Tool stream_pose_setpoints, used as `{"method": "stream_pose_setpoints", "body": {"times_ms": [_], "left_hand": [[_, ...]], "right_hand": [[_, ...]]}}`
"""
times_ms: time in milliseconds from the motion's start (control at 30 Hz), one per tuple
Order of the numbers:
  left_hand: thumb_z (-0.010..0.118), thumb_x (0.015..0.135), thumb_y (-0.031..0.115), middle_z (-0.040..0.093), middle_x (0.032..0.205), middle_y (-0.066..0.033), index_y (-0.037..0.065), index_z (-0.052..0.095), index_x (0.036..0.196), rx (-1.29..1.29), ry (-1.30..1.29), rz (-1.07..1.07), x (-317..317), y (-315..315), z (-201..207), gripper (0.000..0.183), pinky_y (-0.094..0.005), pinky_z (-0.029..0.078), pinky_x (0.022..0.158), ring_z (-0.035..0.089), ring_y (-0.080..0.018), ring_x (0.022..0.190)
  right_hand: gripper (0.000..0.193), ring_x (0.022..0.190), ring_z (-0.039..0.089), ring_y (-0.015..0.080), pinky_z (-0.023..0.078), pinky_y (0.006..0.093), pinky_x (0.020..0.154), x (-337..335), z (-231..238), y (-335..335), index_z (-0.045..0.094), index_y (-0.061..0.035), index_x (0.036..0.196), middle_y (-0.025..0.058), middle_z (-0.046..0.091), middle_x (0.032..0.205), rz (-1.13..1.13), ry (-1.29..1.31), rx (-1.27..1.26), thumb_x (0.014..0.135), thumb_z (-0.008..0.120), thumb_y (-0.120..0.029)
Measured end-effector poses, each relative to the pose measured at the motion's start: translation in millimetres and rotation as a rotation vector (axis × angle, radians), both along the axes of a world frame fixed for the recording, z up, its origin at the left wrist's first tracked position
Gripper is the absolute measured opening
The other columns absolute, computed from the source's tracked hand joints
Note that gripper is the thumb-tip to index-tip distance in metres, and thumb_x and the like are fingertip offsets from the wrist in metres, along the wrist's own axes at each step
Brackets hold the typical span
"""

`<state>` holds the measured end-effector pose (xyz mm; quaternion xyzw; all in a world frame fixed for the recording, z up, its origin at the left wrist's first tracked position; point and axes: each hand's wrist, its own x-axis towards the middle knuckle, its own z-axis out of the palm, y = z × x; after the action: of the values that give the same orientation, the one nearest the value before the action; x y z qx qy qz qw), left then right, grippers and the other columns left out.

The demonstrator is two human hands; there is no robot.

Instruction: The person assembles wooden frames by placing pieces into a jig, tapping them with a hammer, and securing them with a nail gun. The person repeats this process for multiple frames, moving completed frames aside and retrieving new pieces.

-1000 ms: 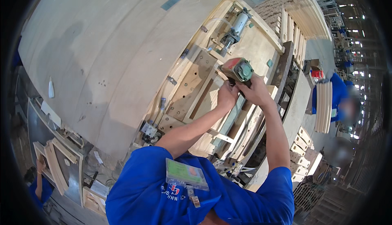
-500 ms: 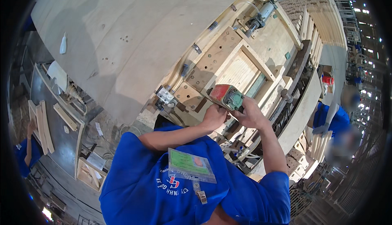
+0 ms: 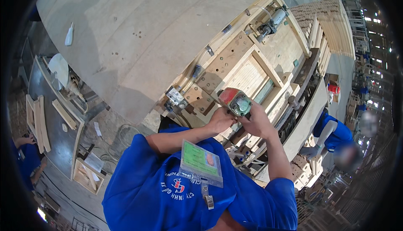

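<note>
My right hand point(image 3: 257, 121) is wrapped round the handle of a red and green power tool point(image 3: 235, 101), its rounded housing facing up. Tight against the underside of the tool is my left hand point(image 3: 221, 120), with curled fingers; the tool hides what they hold. Just beyond the tool, a pale wooden frame point(image 3: 265, 66) lies in a wooden jig point(image 3: 217, 64). The working end of the tool is out of sight below its housing.
A metal air cylinder point(image 3: 275, 20) is mounted at the jig's far end, and a metal valve point(image 3: 174, 96) near its left corner. A white bottle point(image 3: 69, 34) lies on the large board at left. Stacked wood point(image 3: 336, 23) stands far right. A co-worker point(image 3: 333, 132) bends at right; another person's hand touches strips point(image 3: 41, 124) at left.
The view has shifted slightly. Both my hands stay at the tool, which tilts a little differently. The co-worker at right has reached lower, toward the wood pieces.
</note>
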<state>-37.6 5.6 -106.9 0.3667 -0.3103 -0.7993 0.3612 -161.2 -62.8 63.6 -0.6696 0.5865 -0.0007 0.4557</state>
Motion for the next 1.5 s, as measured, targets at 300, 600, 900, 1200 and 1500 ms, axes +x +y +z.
{"method": "stream_pose_setpoints", "body": {"times_ms": [300, 600, 900, 1200, 1500], "left_hand": [[0.07, 0.1, 0.019, 0.078, 0.102, -0.0153, 0.005, 0.077, 0.111, -0.829, -0.803, 0.068, 131, -50, 131, 0.019, -0.0422, 0.059, 0.082, 0.076, -0.0352, 0.09], [0.059, 0.111, 0.024, 0.079, 0.094, -0.0104, -0.003, 0.074, 0.113, -0.478, -0.665, -0.1, 153, -29, 90, 0.031, -0.0338, 0.056, 0.086, 0.072, -0.0149, 0.09], [0.071, 0.1, 0.015, 0.075, 0.097, -0.0145, 0.003, 0.075, 0.113, -1.206, -1.031, -0.322, 99, -26, 135, 0.018, -0.043, 0.055, 0.084, 0.071, -0.037, 0.092], [0.076, 0.097, 0.028, 0.071, 0.118, -0.0163, 0.005, 0.069, 0.127, -1.455, -0.972, -0.736, -15, -50, 67, 0.039, -0.0485, 0.053, 0.094, 0.067, -0.0369, 0.11], [0.078, 0.094, 0.031, 0.067, 0.109, -0.0142, 0.006, 0.072, 0.119, -1.365, -1.019, -0.93, -45, -49, 37, 0.036, -0.0472, 0.053, 0.092, 0.066, -0.0353, 0.104]], "right_hand": [[0.024, 0.068, 0.062, 0.0091, 0.052, 0.0274, 0.062, -59, 77, 121, 0.065, 0.0011, 0.114, 0.0029, 0.068, 0.086, -0.968, -0.231, 0.095, 0.1, 0.076, -0.015], [0.029, 0.089, 0.069, 0.0401, 0.053, 0.0473, 0.079, -188, 82, 261, 0.062, 0.0034, 0.116, 0.0225, 0.071, 0.097, -1.236, 0.528, -0.333, 0.097, 0.073, -0.015], [0.051, 0.122, 0.064, 0.0456, 0.058, 0.0536, 0.091, -265, -31, 361, 0.051, -0.0025, 0.144, 0.0213, 0.055, 0.144, -1.219, 1.085, -0.295, 0.098, 0.068, -0.016], [0.06, 0.124, 0.061, 0.0415, 0.05, 0.0493, 0.104, -239, -60, 374, 0.054, 0.0019, 0.15, 0.0237, 0.06, 0.142, -1.06, 1.114, -0.784, 0.098, 0.073, -0.02], [0.025, 0.066, 0.055, 0.0036, 0.043, 0.024, 0.059, -70, -58, 346, 0.078, -0.0013, 0.119, -0.0038, 0.063, 0.075, -1.44, -0.655, -0.369, 0.106, 0.071, -0.022]]}}
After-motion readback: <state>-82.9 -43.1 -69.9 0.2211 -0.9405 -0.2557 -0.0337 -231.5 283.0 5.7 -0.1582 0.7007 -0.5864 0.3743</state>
